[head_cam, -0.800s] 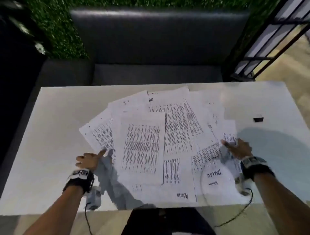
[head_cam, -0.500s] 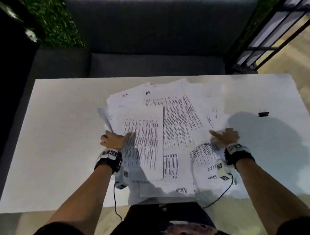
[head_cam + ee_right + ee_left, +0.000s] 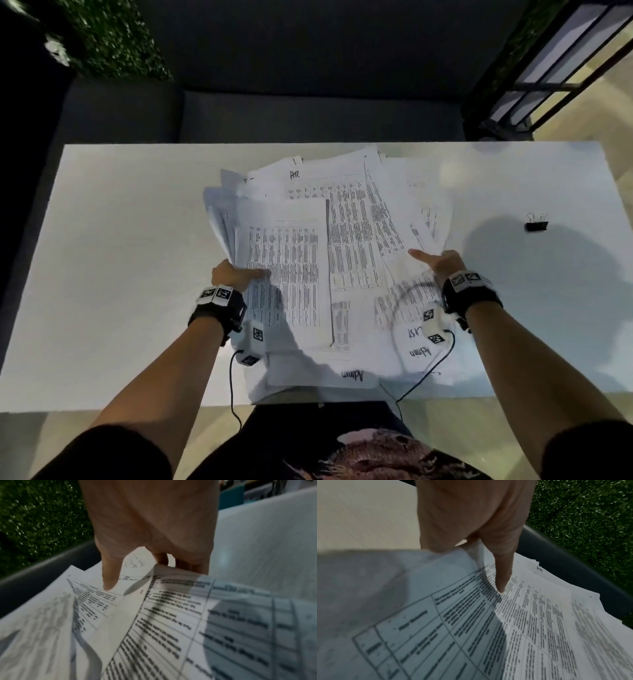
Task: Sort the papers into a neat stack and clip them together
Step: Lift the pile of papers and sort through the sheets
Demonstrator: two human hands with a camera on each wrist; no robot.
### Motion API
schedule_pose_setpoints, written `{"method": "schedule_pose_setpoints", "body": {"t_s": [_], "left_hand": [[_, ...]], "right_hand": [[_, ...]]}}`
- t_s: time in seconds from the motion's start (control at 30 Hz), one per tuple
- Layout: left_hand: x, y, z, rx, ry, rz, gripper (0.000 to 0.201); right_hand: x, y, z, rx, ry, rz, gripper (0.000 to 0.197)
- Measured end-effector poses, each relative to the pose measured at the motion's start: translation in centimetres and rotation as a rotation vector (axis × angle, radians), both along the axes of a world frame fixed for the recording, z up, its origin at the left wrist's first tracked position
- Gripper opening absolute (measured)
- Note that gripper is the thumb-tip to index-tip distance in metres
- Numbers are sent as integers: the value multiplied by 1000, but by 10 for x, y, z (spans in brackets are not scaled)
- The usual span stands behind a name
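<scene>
A loose pile of printed papers (image 3: 346, 240) covers the middle of the white table (image 3: 120, 274), sheets fanned at different angles. My left hand (image 3: 236, 272) grips the pile's left edge, thumb on top and fingers tucked under the sheets (image 3: 488, 628). My right hand (image 3: 436, 262) grips the right edge the same way, thumb on top of the papers (image 3: 154, 615) and fingers curled beneath. A black binder clip (image 3: 536, 222) lies on the table to the far right, apart from both hands.
A dark sofa (image 3: 308, 113) stands behind the table's far edge, with green hedge (image 3: 116, 41) at the back left. A black metal frame (image 3: 548, 68) stands at the back right. Some sheets overhang the near table edge (image 3: 308, 390).
Both hands have slid inward and forward, bunching the spread sheets into a tighter pile. The left edge now lifts and curls over my left fingers.
</scene>
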State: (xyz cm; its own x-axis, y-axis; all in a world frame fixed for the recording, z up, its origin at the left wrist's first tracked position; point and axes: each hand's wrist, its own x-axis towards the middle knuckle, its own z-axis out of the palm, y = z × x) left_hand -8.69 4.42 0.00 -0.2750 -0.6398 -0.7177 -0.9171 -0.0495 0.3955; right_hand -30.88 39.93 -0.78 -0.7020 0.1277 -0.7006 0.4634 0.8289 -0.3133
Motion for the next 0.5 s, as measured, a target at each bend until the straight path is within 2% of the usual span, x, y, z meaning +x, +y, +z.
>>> {"method": "schedule_pose_setpoints", "body": {"t_s": [0.03,0.13,0.2,0.23,0.3,0.37,0.43,0.47,0.5], "left_hand": [[0,1,-1,-5,37,4,91],[1,-1,1,1,92,73,53],[0,3,4,23,142,77,36],[-3,10,5,35,166,56,33],[-12,23,8,100,221,53,40],[-17,27,5,117,256,37,66],[-16,18,0,108,253,54,90],[-15,14,2,108,229,86,93],[-14,9,2,103,204,117,87]], "right_hand": [[-3,-3,5,-6,-24,-5,91],[-18,-2,7,16,-38,-17,75],[-21,-4,6,83,-23,50,87],[-17,-9,9,54,11,48,88],[-11,-19,5,-5,74,43,81],[-8,-27,4,-32,52,25,73],[-15,-24,3,-42,-2,-65,83],[-17,-21,7,-40,-37,-111,91],[-19,-19,12,-47,-76,-124,97]]}}
